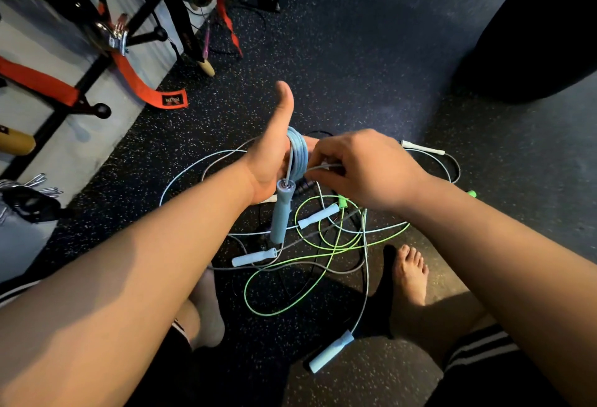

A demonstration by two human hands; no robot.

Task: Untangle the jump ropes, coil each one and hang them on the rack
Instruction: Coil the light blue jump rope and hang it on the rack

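The step in hand looks like winding the blue rope (297,156) into a coil, and to do it well each turn should be laid snug beside the last, with the free length drawn clear of the tangle (323,245) on the floor (355,67) before it goes round, so no green cord (326,256) gets dragged up with it. The left hand (269,161) serves as the spool: held out over the pile, thumb straight up, the coil wrapped round it just right of the thumb's base. Its fingers are hidden behind the turns, so I cannot tell whether they are straight or curled. One blue handle (281,212) hangs from the coil, pointing down. The right hand (361,167) is close against the coil from the right, knuckles up, fingertips pinching a pale cord (323,166) that runs toward the turns. The rack (148,36) stands far left against the wall, well apart from both hands.
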